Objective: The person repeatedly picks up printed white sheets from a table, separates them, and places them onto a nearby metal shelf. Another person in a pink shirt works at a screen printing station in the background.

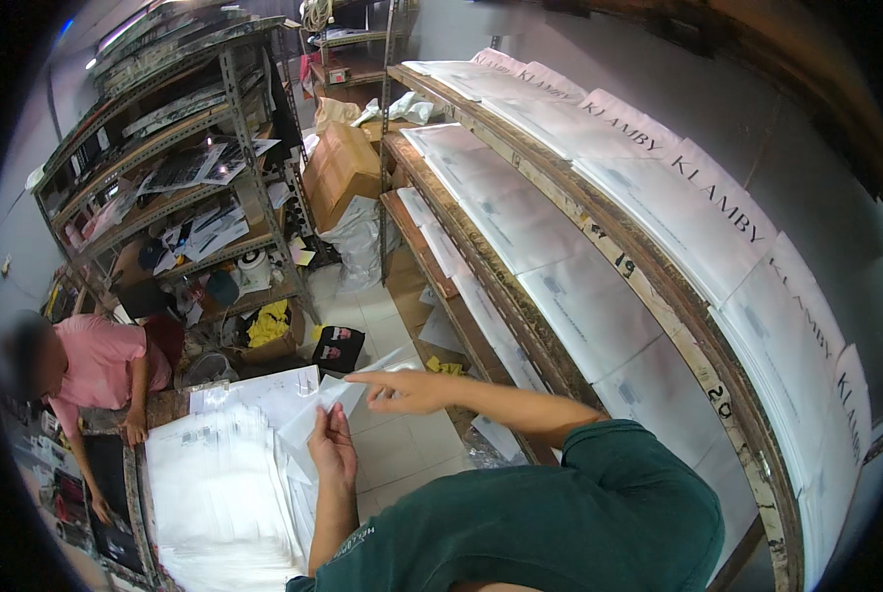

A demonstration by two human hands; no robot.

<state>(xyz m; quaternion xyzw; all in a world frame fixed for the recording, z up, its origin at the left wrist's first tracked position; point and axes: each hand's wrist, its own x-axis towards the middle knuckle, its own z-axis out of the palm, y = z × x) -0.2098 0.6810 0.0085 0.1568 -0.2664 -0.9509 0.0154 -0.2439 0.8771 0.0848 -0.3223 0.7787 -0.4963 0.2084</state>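
My left hand [333, 449] is closed on a thin, translucent white sheet [308, 419], pinching it near its lower edge. The sheet stands tilted above the table's right side. From the right, my right hand [402, 391] reaches across with the index finger stretched out and the other fingers loosely bent. That fingertip is at the sheet's upper edge; whether it presses on it is hard to tell. Beside my left hand lies a thick stack of white sheets [215, 493] with faint grey print, its layers fanned along the right edge.
Wooden racks [599, 232] hold rows of white printed bags [649, 197] on the right. Opposite, a person in pink [101, 365] bends over a dark surface. Behind are a metal shelf [234, 118], a cardboard box [341, 173] and a black printed cloth [339, 347] beyond the table.
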